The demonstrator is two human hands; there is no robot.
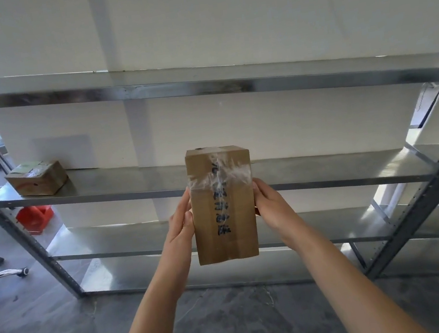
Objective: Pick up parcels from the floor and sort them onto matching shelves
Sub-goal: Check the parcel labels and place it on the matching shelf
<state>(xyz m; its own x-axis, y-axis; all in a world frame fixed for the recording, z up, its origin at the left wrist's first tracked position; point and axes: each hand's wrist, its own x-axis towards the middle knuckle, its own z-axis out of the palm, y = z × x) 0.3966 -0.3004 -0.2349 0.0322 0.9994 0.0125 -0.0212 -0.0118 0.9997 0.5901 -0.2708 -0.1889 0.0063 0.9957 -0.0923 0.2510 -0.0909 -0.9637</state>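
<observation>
parcel (222,203) between both hands, handwriting illegible, fingers hidden behind

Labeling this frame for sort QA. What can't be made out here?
Head view only:
- Box: black writing blurred, part under glossy tape; unreadable.
- Left hand, right hand: fingers hidden behind the box.
- Small parcel: label too small.
- Shelves: no markings visible, ends cut off.
- Floor parcels: none in frame.
</observation>
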